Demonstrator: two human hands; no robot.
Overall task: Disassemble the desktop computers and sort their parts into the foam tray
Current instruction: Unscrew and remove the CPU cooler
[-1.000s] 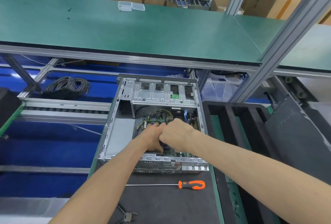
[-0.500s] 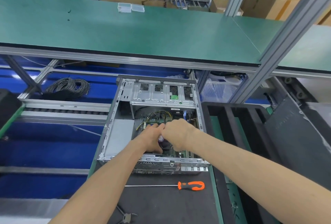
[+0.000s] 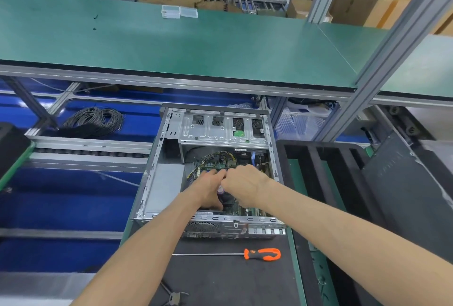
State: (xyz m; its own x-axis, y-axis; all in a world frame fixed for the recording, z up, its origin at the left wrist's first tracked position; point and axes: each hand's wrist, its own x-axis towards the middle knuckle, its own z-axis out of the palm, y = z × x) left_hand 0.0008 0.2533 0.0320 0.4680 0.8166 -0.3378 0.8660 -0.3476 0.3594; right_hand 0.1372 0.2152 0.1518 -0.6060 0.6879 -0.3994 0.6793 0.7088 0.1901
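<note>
An open metal desktop computer case [image 3: 166, 183] lies on the black mat in front of me, with its motherboard [image 3: 215, 165] and yellow-black cables [image 3: 226, 156] showing. Both my hands are inside it, knuckles touching over the board. My left hand [image 3: 208, 189] reaches its fingers toward the cables, and its thumb sits on the near side of a dark part [image 3: 230, 201]. My right hand [image 3: 246, 183] is curled with its fingertips hidden below it. Whatever they hold is hidden. The black foam tray [image 3: 311, 183] with long slots stands right of the case.
An orange-handled screwdriver [image 3: 262, 254] lies on the mat before the case, and a metal hand tool [image 3: 174, 296] at the bottom edge. A cable coil [image 3: 95, 122] is at the left, a dark grey panel [image 3: 404, 183] at the right. A green shelf [image 3: 220, 48] hangs over the far end.
Both hands have slid slightly farther into the case toward the cables. A small gap between them now shows a purple part and the dark part below.
</note>
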